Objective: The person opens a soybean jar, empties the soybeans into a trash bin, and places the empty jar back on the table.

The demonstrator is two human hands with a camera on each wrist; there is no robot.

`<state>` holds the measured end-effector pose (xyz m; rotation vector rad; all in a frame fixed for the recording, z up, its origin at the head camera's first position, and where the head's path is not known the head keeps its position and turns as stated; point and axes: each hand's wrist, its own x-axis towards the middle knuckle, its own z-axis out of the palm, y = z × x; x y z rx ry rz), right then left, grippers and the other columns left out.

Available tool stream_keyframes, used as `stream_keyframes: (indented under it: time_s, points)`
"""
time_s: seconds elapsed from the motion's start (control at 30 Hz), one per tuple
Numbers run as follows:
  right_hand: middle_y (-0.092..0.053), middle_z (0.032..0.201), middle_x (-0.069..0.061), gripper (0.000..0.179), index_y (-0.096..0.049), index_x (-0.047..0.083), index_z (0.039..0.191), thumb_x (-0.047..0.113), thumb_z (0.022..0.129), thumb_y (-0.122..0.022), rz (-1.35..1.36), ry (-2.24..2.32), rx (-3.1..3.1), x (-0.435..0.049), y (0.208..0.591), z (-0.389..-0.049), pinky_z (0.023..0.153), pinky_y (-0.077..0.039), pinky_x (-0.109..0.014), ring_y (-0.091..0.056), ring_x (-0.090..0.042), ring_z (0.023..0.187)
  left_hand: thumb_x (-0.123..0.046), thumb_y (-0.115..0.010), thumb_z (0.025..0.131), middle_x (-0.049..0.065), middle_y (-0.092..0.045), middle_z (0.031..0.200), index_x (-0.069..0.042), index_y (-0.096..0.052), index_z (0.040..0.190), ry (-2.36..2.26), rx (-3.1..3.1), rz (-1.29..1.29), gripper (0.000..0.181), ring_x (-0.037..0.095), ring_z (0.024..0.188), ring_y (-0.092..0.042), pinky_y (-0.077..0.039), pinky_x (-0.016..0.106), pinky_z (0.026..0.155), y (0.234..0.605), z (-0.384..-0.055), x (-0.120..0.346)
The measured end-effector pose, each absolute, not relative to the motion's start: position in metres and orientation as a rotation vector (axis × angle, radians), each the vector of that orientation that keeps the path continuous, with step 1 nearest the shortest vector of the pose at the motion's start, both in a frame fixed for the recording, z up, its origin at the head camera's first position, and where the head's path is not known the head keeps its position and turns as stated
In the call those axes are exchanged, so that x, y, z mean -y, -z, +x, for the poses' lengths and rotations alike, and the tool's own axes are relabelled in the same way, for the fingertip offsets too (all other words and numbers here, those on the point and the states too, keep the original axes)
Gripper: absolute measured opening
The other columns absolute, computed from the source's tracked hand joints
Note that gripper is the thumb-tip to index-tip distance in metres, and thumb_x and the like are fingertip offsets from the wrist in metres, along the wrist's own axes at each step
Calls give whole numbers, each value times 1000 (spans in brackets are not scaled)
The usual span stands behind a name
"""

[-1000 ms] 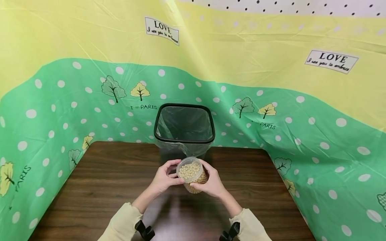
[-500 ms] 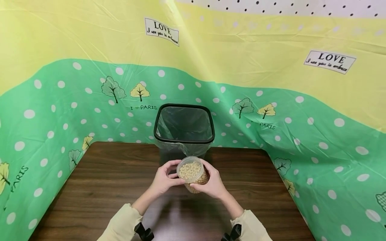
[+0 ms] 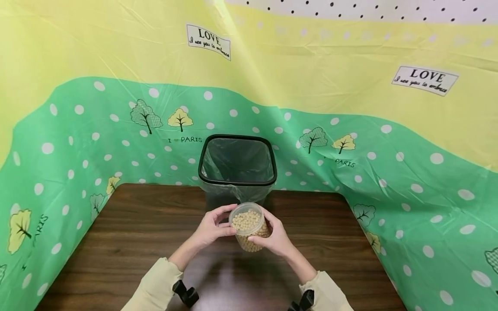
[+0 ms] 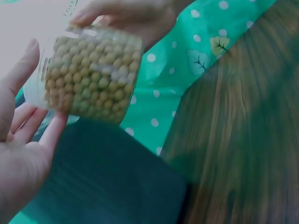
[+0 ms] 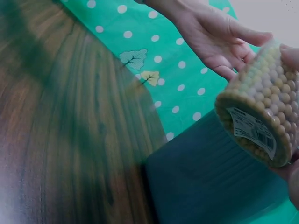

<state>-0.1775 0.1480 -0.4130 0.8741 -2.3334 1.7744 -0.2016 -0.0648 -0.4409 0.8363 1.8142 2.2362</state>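
A clear plastic jar (image 3: 253,237) full of round, pale yellow beans (image 5: 268,88) is held up over the table, tilted, in front of the bin. A translucent lid (image 3: 247,216) covers its top. My right hand (image 3: 277,235) grips the jar's body, thumb in front and fingers behind. At the lid's left edge, my left hand (image 3: 212,226) spans the rim with curled fingers and thumb. In the left wrist view, fingers of the left hand (image 4: 28,154) touch the lid end from below. A printed barcode label (image 5: 252,130) shows on the jar's base in the right wrist view.
A dark bin (image 3: 238,180) with a black rim and a clear plastic liner stands at the table's back edge, just beyond the jar. The brown wooden table (image 3: 128,242) is bordered by a green and yellow patterned curtain (image 3: 116,121).
The jar and both hands stay at nearly the same spot; the jar shifts very slightly right. My left thumb and fingers move a little at the lid's edge.
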Motion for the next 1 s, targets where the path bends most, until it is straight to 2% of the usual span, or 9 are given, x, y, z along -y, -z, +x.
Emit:
stream_keyframes:
  time_s: [0.13, 0.3, 0.47, 0.57, 0.77, 0.9, 1.0]
  points:
    - [-53, 117, -25, 71, -42, -8, 129, -6, 65, -74, 817, -1733, 2325, -147, 412, -177, 84, -44, -21, -53, -20, 101, -11, -78, 70, 29, -45, 124, 10, -46, 122, -2302, -1905, 757, 65, 13, 103, -54, -49, 30, 83, 439, -196, 57]
    - [-54, 114, -27, 69, -44, -10, 126, -6, 64, -74, 826, -1716, 2331, -150, 412, -178, 82, -45, -20, -55, -16, 98, -11, -79, 70, 31, -44, 119, 12, -44, 118, -2262, -1877, 788, 63, 14, 102, -54, -49, 31, 83, 440, -200, 60]
    - [-52, 113, -32, 68, -41, -15, 126, -8, 65, -72, 929, -1804, 2325, -155, 411, -179, 79, -46, -22, -55, -14, 96, -6, -74, 74, 37, -38, 127, 16, -40, 126, -2211, -1738, 917, 65, 14, 107, -54, -48, 29, 85, 448, -212, 71]
    - [-52, 114, -31, 69, -41, -14, 126, -7, 64, -73, 961, -1767, 2337, -155, 410, -179, 81, -46, -22, -55, -19, 97, -5, -71, 77, 38, -34, 130, 18, -36, 128, -2200, -1688, 968, 66, 13, 109, -54, -48, 28, 85, 452, -212, 71]
    - [-55, 116, -24, 73, -44, -8, 127, -1, 63, -77, 856, -1604, 2353, -154, 409, -179, 84, -44, -23, -54, -31, 101, -4, -75, 72, 34, -46, 123, 15, -46, 122, -2322, -1871, 797, 61, 14, 103, -58, -51, 31, 80, 450, -197, 57]
    - [-55, 117, -24, 73, -44, -7, 128, -1, 63, -78, 815, -1614, 2352, -155, 409, -179, 83, -45, -23, -55, -27, 101, 1, -75, 71, 32, -51, 117, 13, -50, 119, -2328, -1975, 759, 55, 18, 100, -60, -51, 34, 78, 447, -193, 54]
    - [-54, 116, -26, 71, -43, -9, 127, -6, 64, -75, 868, -1713, 2350, -156, 409, -179, 82, -45, -21, -55, -23, 100, 2, -73, 72, 31, -48, 122, 12, -45, 124, -2260, -1929, 847, 60, 18, 103, -58, -50, 33, 80, 445, -197, 60]
